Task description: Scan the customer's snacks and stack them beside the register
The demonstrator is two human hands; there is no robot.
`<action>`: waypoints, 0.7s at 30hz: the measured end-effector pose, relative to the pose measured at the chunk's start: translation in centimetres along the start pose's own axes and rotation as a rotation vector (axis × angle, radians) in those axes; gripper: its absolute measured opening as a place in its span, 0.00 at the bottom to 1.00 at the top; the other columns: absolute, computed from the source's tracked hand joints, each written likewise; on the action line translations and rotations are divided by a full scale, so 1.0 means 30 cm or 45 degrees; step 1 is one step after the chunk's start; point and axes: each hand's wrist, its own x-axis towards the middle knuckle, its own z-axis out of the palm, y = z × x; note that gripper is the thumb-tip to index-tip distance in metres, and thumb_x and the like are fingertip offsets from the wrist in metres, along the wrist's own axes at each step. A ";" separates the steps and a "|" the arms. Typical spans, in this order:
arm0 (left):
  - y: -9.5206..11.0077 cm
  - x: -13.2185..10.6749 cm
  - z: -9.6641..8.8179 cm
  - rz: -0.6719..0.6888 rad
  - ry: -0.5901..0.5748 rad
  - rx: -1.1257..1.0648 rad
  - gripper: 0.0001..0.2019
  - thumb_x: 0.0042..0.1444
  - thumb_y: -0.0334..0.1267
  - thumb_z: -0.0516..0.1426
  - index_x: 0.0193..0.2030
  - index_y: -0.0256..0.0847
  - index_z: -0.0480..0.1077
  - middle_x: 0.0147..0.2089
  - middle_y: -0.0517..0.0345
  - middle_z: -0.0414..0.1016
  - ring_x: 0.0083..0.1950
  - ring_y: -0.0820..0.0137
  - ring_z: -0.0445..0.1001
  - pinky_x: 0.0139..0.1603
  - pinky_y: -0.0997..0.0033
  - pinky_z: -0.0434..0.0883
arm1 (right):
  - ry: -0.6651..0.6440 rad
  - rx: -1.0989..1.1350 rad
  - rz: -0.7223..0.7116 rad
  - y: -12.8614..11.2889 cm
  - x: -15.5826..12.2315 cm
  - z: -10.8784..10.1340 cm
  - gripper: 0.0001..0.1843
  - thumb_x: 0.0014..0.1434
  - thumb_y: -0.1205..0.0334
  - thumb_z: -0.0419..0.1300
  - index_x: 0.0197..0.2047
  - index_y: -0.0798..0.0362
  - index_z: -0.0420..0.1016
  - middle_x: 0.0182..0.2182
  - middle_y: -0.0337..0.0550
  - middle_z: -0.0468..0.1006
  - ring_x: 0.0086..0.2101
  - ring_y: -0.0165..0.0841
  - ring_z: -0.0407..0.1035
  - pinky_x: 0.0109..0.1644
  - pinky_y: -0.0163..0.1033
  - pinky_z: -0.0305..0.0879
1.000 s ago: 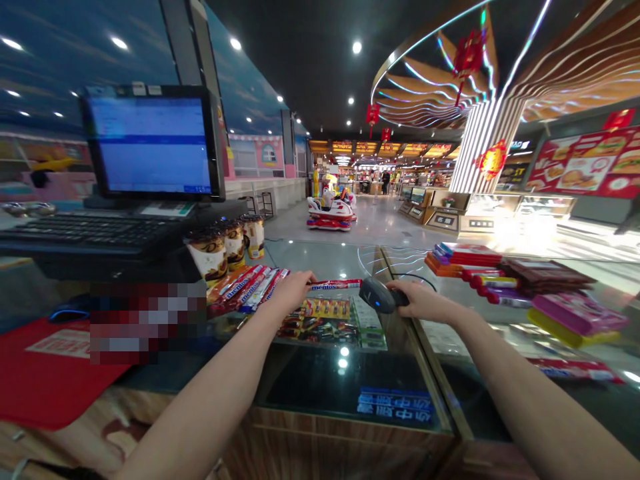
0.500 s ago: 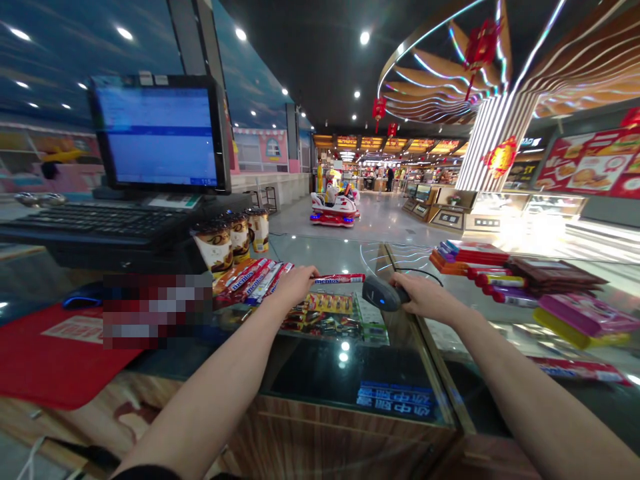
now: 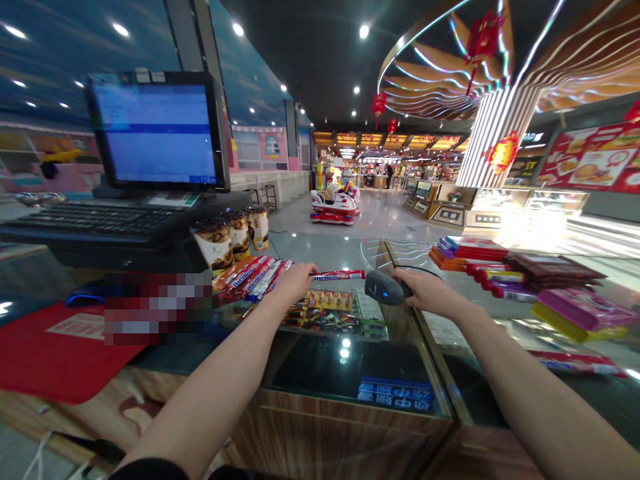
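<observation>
You're pinching 1 Mentos roll (image 3: 339,275) in your left hand (image 3: 295,281) above the glass counter (image 3: 310,363); your right hand (image 3: 427,291) is gripping the scanner (image 3: 383,288) beside its end. The monitor (image 3: 155,143) isn't legibly confirming a scan; more packs (image 3: 260,275) are lying unheld.

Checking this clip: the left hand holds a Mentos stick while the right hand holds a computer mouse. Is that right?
Not quite: the head view shows the right hand holding a scanner. The left hand does hold a Mentos stick.
</observation>
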 end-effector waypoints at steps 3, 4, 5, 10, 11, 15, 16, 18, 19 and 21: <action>-0.003 0.002 0.003 0.002 -0.003 -0.018 0.13 0.60 0.36 0.51 0.48 0.48 0.73 0.49 0.55 0.77 0.51 0.65 0.73 0.52 0.67 0.67 | -0.011 0.008 0.005 0.007 0.001 0.007 0.19 0.50 0.66 0.60 0.47 0.48 0.64 0.42 0.43 0.77 0.40 0.39 0.70 0.37 0.37 0.55; -0.004 0.003 0.005 0.002 -0.003 -0.025 0.13 0.60 0.36 0.51 0.48 0.48 0.73 0.49 0.55 0.77 0.51 0.65 0.73 0.52 0.67 0.67 | -0.010 0.012 0.003 0.010 0.001 0.009 0.19 0.51 0.66 0.60 0.47 0.48 0.64 0.41 0.43 0.77 0.40 0.39 0.70 0.37 0.37 0.55; -0.005 0.003 0.006 0.000 -0.002 -0.031 0.13 0.60 0.37 0.51 0.48 0.48 0.73 0.49 0.55 0.77 0.51 0.64 0.73 0.53 0.67 0.67 | -0.006 0.015 -0.003 0.012 0.001 0.012 0.18 0.51 0.66 0.59 0.47 0.48 0.64 0.41 0.43 0.77 0.40 0.39 0.70 0.37 0.37 0.55; -0.007 0.005 0.009 -0.014 0.000 -0.048 0.13 0.60 0.37 0.52 0.48 0.48 0.73 0.49 0.55 0.77 0.51 0.65 0.73 0.53 0.67 0.66 | 0.020 0.026 -0.015 0.018 -0.004 0.016 0.17 0.52 0.65 0.59 0.46 0.49 0.64 0.41 0.43 0.77 0.39 0.38 0.71 0.37 0.37 0.55; -0.007 0.005 0.009 -0.013 0.000 -0.044 0.13 0.60 0.37 0.52 0.47 0.48 0.73 0.49 0.55 0.77 0.50 0.65 0.73 0.53 0.67 0.67 | 0.018 0.028 -0.012 0.018 -0.005 0.015 0.17 0.52 0.65 0.59 0.46 0.48 0.64 0.40 0.43 0.77 0.39 0.38 0.71 0.37 0.37 0.56; -0.004 0.004 0.005 0.004 0.003 -0.025 0.13 0.60 0.36 0.50 0.47 0.48 0.73 0.49 0.55 0.77 0.50 0.64 0.74 0.51 0.66 0.68 | -0.014 0.018 -0.003 0.019 -0.007 0.005 0.17 0.53 0.65 0.59 0.46 0.48 0.63 0.41 0.43 0.77 0.40 0.39 0.71 0.37 0.37 0.56; -0.004 0.004 0.004 0.006 0.004 -0.024 0.13 0.60 0.35 0.50 0.47 0.47 0.73 0.50 0.55 0.77 0.50 0.64 0.74 0.51 0.66 0.68 | -0.021 0.010 -0.002 0.020 -0.008 0.003 0.17 0.53 0.66 0.59 0.46 0.48 0.64 0.41 0.43 0.77 0.40 0.39 0.71 0.37 0.37 0.56; -0.005 0.003 0.003 0.002 0.003 -0.028 0.13 0.60 0.35 0.51 0.48 0.47 0.73 0.50 0.54 0.77 0.51 0.64 0.73 0.52 0.66 0.68 | -0.024 -0.005 -0.002 0.023 -0.010 0.000 0.17 0.52 0.66 0.59 0.46 0.48 0.64 0.41 0.43 0.77 0.40 0.39 0.71 0.38 0.37 0.56; -0.005 0.003 0.002 -0.001 0.002 -0.029 0.13 0.60 0.35 0.51 0.48 0.47 0.73 0.50 0.54 0.77 0.51 0.64 0.73 0.52 0.66 0.68 | -0.020 -0.010 -0.001 0.025 -0.011 0.000 0.17 0.51 0.67 0.59 0.45 0.48 0.64 0.41 0.43 0.77 0.40 0.39 0.71 0.38 0.37 0.56; -0.006 0.003 0.001 -0.004 0.003 -0.027 0.13 0.60 0.35 0.52 0.48 0.47 0.73 0.50 0.54 0.77 0.51 0.63 0.74 0.52 0.66 0.68 | -0.015 -0.007 0.003 0.029 -0.012 0.000 0.18 0.51 0.67 0.59 0.46 0.49 0.65 0.41 0.44 0.77 0.41 0.39 0.71 0.39 0.37 0.57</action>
